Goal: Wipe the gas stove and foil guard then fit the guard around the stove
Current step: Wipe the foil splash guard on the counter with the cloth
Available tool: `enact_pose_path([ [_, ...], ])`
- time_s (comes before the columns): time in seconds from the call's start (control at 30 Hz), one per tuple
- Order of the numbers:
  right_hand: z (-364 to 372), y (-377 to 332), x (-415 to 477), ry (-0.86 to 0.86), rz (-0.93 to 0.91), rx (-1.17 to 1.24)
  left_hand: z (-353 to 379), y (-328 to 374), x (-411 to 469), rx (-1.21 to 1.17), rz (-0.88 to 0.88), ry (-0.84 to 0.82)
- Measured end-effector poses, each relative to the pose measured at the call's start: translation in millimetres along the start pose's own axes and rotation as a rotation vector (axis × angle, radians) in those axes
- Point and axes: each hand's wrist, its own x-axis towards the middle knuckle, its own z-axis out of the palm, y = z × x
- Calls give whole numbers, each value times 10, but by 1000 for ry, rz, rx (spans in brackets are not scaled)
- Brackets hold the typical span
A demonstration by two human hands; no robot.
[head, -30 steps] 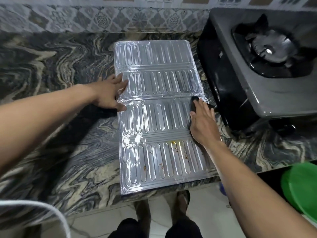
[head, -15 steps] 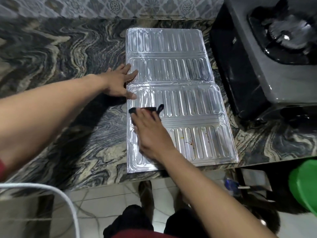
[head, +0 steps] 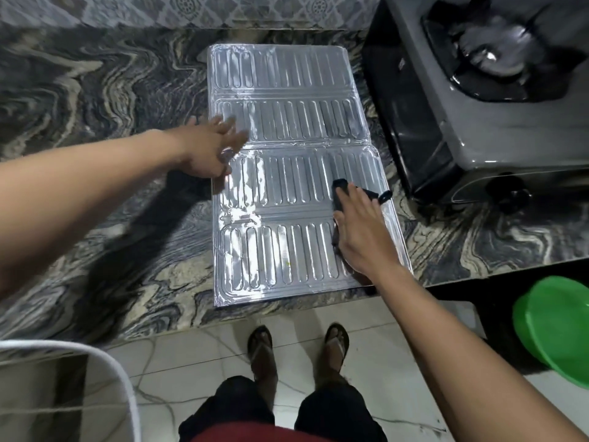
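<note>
On marbled counter (head: 95, 193), beside gas stove (head: 478, 129): foil guard (head: 287, 122) laid flat, mid-wipe, not yet fitted.

Right hand (head: 363, 237) pressed palm-down on dark cloth (head: 339, 194) at right side of near panel, fingers spread over cloth rather than clenched. Left hand (head: 210, 148) released, fingers spread, at guard's left edge near the fold; blurred, contact uncertain. Small yellowish speck remaining on near panel; wiping judged unfinished. Stove just right of guard, its cleaning not judgeable from this view. Fitting around stove outstanding. Containers: green basin (head: 554, 330) lower right, visible inside bare; white-rimmed bin (head: 95, 349) lower left, contents unseen.
</note>
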Motion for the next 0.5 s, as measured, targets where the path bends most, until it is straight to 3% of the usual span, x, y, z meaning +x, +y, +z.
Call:
enact_pose_path([
  [0.2, -13, 163, -25, 8, -36, 16, 121, 51, -112, -113, -38, -68],
  [0.3, -40, 270, -217, 75, 60, -1, 121, 59, -101, -122, -34, -67],
  [0.5, 176, -138, -600, 74, 138, -16, 142, 55, -96, -137, -27, -61],
])
